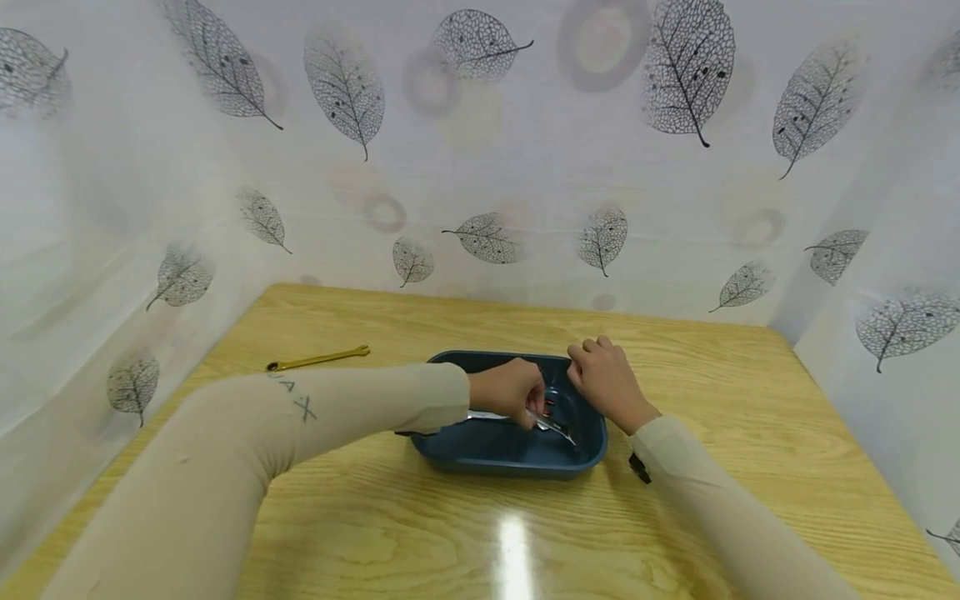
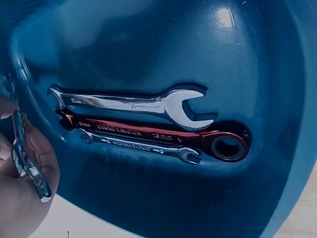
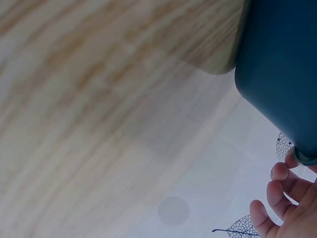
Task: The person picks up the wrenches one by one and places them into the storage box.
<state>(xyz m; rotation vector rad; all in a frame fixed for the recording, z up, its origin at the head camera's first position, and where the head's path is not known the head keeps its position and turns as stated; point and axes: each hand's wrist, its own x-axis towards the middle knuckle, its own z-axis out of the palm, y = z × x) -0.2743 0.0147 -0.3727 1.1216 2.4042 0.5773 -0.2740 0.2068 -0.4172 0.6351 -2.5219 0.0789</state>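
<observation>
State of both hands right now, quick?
Left hand: closed, holding a silver wrench.
Right hand: closed, fingers gripping the rim of the blue tray.

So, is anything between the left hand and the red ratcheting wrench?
Nothing visible: bare blue tub shows between the left hand and the red ratcheting wrench. But that hand holds a silver wrench; a large silver wrench and a small one flank the red one.
</observation>
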